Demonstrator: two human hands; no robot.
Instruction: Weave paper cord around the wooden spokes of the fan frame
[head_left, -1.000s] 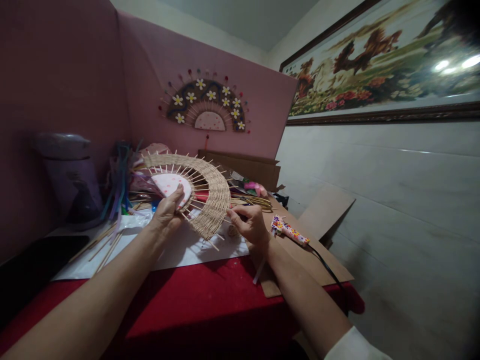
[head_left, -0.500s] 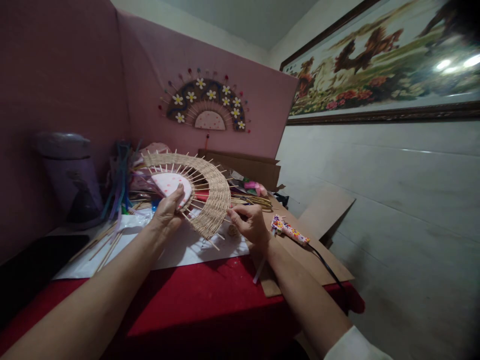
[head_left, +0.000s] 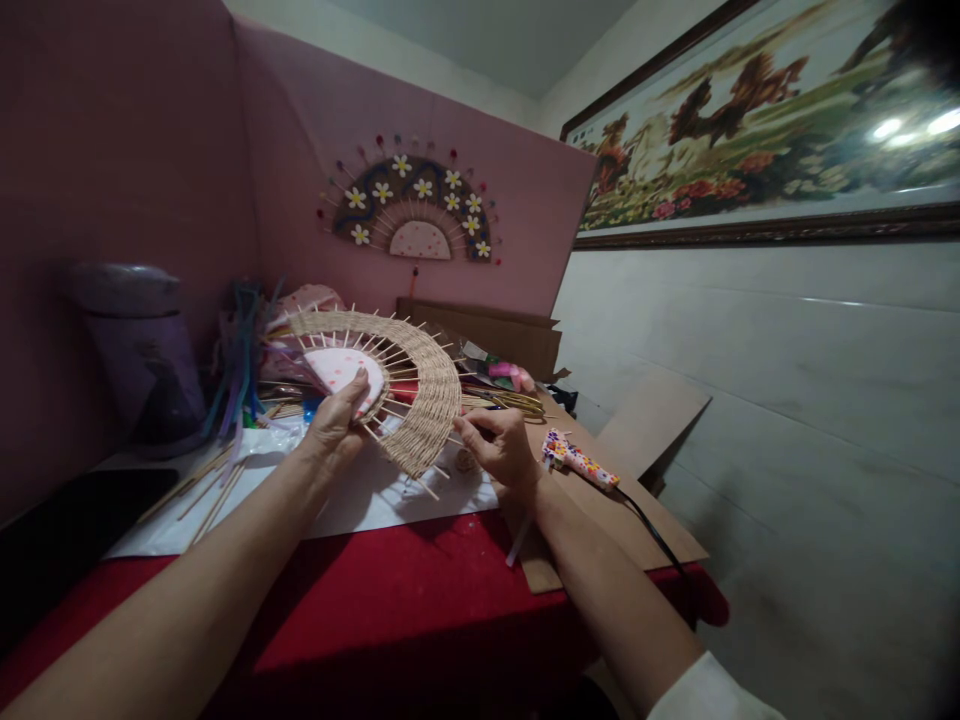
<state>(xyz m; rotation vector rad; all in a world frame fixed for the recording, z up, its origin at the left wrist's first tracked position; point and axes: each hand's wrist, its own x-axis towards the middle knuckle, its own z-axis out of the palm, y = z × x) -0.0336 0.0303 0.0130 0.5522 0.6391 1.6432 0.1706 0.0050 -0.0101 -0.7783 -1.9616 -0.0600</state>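
Note:
A half-round woven fan (head_left: 435, 400) of tan cord on thin radiating sticks is held tilted above the table. My left hand (head_left: 339, 425) grips it by the white, pink-dotted half-circle pad (head_left: 341, 368) at its centre, thumb on top and the other fingers hidden beneath. At the fan's right rim my right hand (head_left: 499, 445) is closed in a pinch on the end of one stick, with the fingertips partly covering it. Bare stick ends poke out past the woven band all along the outer edge.
A flower-patterned glue gun (head_left: 581, 460) with a black cord lies on brown cardboard (head_left: 630, 530) at the right. Loose sticks (head_left: 214, 500) rest on white sheeting over the red tablecloth (head_left: 390, 610). Behind, a finished flowered fan (head_left: 420, 190) hangs on the pink panel. A purple container (head_left: 142, 360) stands left.

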